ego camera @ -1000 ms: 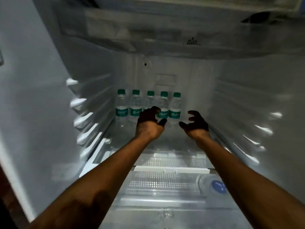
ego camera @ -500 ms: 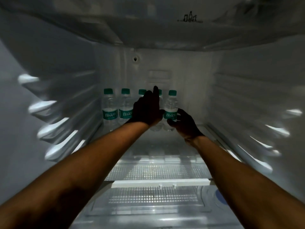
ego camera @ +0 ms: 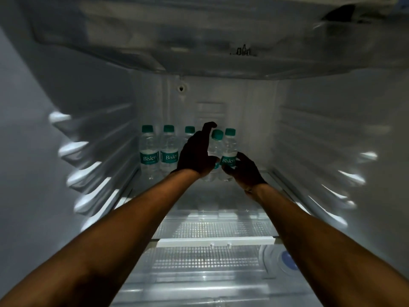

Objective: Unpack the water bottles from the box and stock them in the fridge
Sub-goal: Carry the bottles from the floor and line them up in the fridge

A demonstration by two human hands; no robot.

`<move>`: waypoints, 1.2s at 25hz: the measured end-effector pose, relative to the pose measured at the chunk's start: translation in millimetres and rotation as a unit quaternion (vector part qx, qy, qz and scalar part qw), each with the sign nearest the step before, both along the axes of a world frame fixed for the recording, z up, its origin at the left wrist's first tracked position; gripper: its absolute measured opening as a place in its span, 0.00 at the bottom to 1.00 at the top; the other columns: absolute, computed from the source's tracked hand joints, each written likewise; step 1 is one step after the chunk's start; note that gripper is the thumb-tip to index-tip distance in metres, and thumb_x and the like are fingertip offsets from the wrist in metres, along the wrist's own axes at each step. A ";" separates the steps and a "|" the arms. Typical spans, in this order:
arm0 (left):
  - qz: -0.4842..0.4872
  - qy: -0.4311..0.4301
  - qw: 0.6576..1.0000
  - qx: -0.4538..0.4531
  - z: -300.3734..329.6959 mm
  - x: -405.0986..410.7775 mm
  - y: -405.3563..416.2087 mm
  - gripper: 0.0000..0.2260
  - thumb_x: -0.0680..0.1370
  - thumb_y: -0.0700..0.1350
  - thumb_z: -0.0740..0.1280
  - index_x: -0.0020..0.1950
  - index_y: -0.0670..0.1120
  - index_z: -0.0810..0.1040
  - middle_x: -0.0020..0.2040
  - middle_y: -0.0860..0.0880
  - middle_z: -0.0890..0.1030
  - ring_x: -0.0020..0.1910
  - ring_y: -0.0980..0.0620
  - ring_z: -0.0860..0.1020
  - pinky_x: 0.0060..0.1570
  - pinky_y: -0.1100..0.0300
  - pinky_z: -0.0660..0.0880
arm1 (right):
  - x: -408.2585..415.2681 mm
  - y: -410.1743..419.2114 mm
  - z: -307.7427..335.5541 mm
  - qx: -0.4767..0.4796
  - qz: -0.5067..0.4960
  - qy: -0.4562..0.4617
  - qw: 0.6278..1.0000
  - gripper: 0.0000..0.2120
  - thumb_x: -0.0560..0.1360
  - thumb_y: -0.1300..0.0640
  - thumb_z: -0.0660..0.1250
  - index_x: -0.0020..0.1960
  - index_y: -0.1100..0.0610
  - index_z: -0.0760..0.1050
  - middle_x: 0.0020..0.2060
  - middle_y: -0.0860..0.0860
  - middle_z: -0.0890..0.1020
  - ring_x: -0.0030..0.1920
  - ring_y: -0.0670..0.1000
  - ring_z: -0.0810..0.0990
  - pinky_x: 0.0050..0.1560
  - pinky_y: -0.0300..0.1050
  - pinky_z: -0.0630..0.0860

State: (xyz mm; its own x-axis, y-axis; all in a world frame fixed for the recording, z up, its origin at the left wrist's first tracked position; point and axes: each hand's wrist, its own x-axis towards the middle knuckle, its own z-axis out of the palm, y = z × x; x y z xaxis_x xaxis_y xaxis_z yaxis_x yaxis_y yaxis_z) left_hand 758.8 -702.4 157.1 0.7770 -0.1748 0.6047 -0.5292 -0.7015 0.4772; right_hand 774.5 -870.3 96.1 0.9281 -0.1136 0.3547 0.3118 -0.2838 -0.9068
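Five water bottles (ego camera: 169,151) in row, far end of fridge shelf (ego camera: 221,196). Left hand (ego camera: 195,151) upright, fingers straight, against fourth bottle (ego camera: 215,149). Right hand (ego camera: 244,169) fingers curled round rightmost bottle (ego camera: 229,151).

bottles (ego camera: 168,151) rowed along fridge (ego camera: 309,134) back, on shelf (ego camera: 217,198)

Five green-capped water bottles (ego camera: 149,151) and two hands (ego camera: 195,152) are visible.

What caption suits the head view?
Both hands, left and right, adjust water bottles on the fridge shelf.
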 end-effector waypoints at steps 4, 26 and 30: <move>-0.028 0.064 0.995 -0.070 4.6 -31.8 9.8 0.38 0.69 0.42 0.79 0.75 0.49 0.66 0.63 0.46 0.77 0.61 0.47 0.77 0.63 0.51 0.76 | -30.6 5.3 6.7 0.040 -0.013 0.022 0.999 0.19 0.72 0.62 0.76 0.60 0.51 0.76 0.57 0.54 0.83 0.56 0.54 0.81 0.58 0.51 0.79; 0.122 0.186 0.971 -0.090 42.5 -180.6 136.9 0.27 0.69 0.34 0.76 0.64 0.49 0.72 0.59 0.46 0.78 0.59 0.45 0.77 0.62 0.47 0.76 | -169.3 127.3 10.8 0.132 0.121 0.050 0.983 0.20 0.76 0.62 0.72 0.64 0.48 0.73 0.56 0.45 0.81 0.60 0.51 0.80 0.63 0.55 0.78; 0.127 0.186 0.969 -0.101 41.3 -176.9 136.3 0.28 0.70 0.33 0.75 0.65 0.48 0.71 0.60 0.44 0.78 0.59 0.42 0.77 0.61 0.46 0.77 | -169.5 125.7 9.2 0.120 0.124 0.066 0.983 0.23 0.77 0.63 0.71 0.69 0.50 0.71 0.62 0.49 0.79 0.62 0.52 0.78 0.65 0.58 0.76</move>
